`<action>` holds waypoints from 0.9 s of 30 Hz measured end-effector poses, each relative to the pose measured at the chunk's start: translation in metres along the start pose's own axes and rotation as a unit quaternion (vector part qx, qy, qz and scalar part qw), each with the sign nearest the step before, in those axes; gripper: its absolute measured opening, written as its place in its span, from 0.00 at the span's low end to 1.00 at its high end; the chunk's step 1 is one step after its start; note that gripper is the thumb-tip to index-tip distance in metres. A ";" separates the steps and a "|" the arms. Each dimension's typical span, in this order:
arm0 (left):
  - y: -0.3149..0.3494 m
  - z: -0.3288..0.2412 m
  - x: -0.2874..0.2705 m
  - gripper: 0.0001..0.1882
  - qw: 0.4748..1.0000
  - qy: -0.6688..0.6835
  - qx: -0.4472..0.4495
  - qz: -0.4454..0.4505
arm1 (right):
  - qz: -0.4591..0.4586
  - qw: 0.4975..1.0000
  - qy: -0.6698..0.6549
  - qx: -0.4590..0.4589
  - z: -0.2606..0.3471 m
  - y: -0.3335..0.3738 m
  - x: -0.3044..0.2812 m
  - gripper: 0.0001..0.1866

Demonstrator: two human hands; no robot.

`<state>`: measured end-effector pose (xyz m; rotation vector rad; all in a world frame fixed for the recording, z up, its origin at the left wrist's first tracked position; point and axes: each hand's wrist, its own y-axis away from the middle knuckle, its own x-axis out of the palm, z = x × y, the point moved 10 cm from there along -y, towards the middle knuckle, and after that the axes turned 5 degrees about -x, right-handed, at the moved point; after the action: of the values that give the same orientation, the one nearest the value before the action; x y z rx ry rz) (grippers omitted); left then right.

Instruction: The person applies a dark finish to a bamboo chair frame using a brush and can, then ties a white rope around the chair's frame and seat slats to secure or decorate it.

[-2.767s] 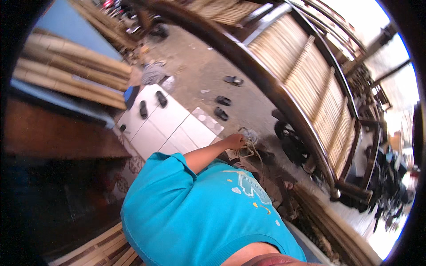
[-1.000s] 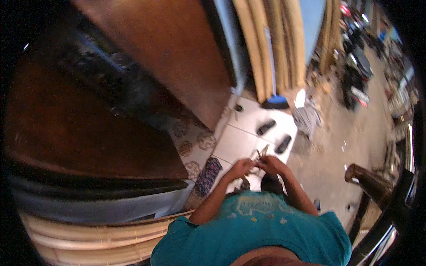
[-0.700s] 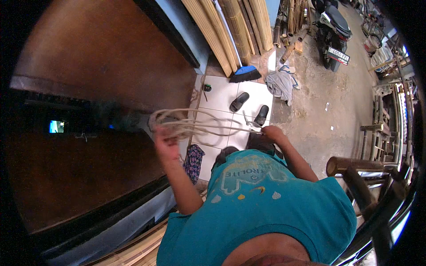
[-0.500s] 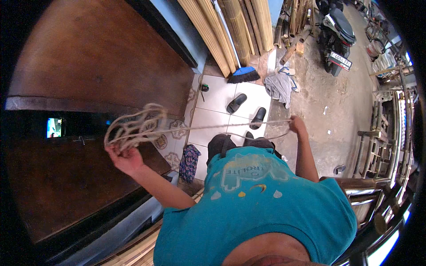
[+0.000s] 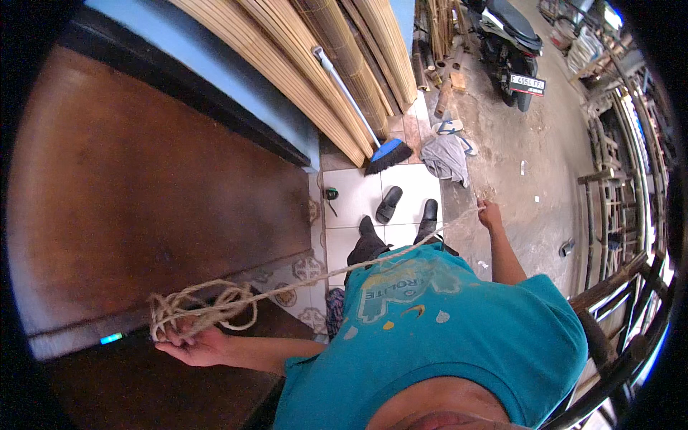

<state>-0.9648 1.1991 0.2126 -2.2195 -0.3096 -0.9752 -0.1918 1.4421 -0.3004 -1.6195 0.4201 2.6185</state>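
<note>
Loose loops of a pale, twisted rope (image 5: 215,309) hang from my left hand (image 5: 192,345), out to the left with its fingers closed around them. A single strand runs from the loops across the front of my teal shirt, rising to my right hand (image 5: 490,215). That hand is closed on the strand's far part, and a frayed tuft shows just above its fingers. Between the hands the strand looks fairly straight, with a slight sag.
A brown wooden surface (image 5: 172,172) fills the left. Ahead, rolled bamboo blinds (image 5: 337,43) and a blue broom (image 5: 389,155) lean near white tiles with black slides (image 5: 389,205). Beyond lie a grey cloth (image 5: 446,158) and a parked motorbike (image 5: 510,43). Bamboo frames (image 5: 609,186) stand right.
My left hand has moved lower in the view with the loops, and my right hand slightly down and right. The strand now slants up to the right. The view has shifted.
</note>
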 end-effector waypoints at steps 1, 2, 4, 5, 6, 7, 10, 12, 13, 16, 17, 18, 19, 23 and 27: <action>-0.019 0.004 -0.023 0.14 0.989 -0.069 0.037 -0.128 | -0.008 0.997 -0.068 -0.016 -0.009 -0.002 0.022 0.24; -0.024 0.011 -0.026 0.13 0.954 -0.142 0.076 -0.254 | -0.013 0.990 -0.136 -0.038 -0.006 0.000 0.035 0.24; -0.043 0.015 -0.035 0.13 0.942 -0.173 0.078 -0.275 | 0.055 0.958 -0.261 0.104 0.024 0.007 0.066 0.25; -0.071 0.027 -0.025 0.14 0.976 -0.134 0.021 -0.171 | 0.092 0.923 -0.326 0.183 0.037 0.029 0.081 0.25; -0.091 0.038 -0.018 0.14 0.994 -0.081 -0.039 -0.068 | 0.076 0.948 -0.271 0.147 0.030 0.032 0.085 0.24; -0.107 0.040 -0.041 0.15 0.986 -0.096 -0.031 -0.134 | 0.055 0.969 -0.209 0.119 0.003 0.035 0.101 0.23; -0.138 0.061 -0.067 0.16 0.988 -0.088 -0.056 -0.110 | -0.005 0.995 -0.097 0.037 0.036 0.057 0.120 0.20; -0.156 0.073 -0.052 0.16 0.984 -0.098 -0.076 -0.125 | -0.029 0.994 0.089 -0.048 0.079 0.062 0.110 0.18; -0.148 0.073 -0.054 0.16 0.965 -0.140 -0.057 -0.213 | 0.059 0.996 0.069 0.022 0.071 0.067 0.115 0.18; -0.143 0.075 -0.080 0.15 0.917 -0.230 -0.076 -0.317 | 0.222 0.962 0.003 0.161 0.055 0.085 0.136 0.17; -0.143 0.082 -0.096 0.15 0.908 -0.270 -0.093 -0.308 | 0.203 0.966 -0.018 0.159 0.050 0.086 0.135 0.16; -0.146 0.086 -0.103 0.14 0.896 -0.311 -0.100 -0.301 | 0.185 0.971 -0.039 0.149 0.052 0.077 0.137 0.15; -0.148 0.099 -0.096 0.14 0.876 -0.358 -0.134 -0.295 | 0.156 0.981 -0.074 0.084 0.069 0.066 0.134 0.14; -0.153 0.154 -0.107 0.17 0.758 -0.568 -0.274 -0.168 | 0.027 0.897 -0.412 0.156 0.139 0.029 0.082 0.12; -0.158 0.240 -0.129 0.20 0.687 -0.655 -0.312 -0.035 | -0.044 0.835 -0.525 0.161 0.181 0.007 -0.010 0.14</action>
<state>-0.9928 1.4834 0.0809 -3.1911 -0.7460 0.8597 -0.3464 1.4803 -0.2145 0.0103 0.6019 2.6588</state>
